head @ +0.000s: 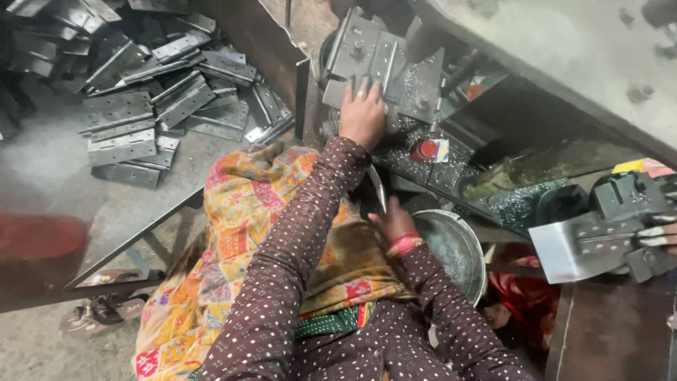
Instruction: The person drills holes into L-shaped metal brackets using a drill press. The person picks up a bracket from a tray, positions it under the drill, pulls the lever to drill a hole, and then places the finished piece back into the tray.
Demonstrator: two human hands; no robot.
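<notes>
Closest to the camera are the dotted maroon sleeves (pixel 296 310) and the bright patterned cloth (pixel 240 212) over the lap, so the person is sitting low right up against the machine. The left hand (pixel 362 116) is stretched forward, fingers spread flat on a grey metal hinge plate (pixel 367 60) that sits on the machine bed, pressing it down rather than gripping it. The right hand (pixel 393 224) is tucked in low beside a slim metal lever (pixel 379 189), just above the steel bowl (pixel 455 247); looks like it's curled round something, but I can't tell for sure what it's holding from this angle.

If I were doing this bit, I'd keep that flat palm pressure even so the plate stays square on the bed and doesn't rock, and keep fingertips back from the hinge knuckle and the edges. There are metal shavings (pixel 518 201) all over the bed, so I'd guess any grit under the plate would tilt it.

On the floor to the left is a big heap of finished-looking hinges (pixel 155 92). At the far right, someone else's hand (pixel 656 236) is holding another plate (pixel 585 247), separate from this person's work
</notes>
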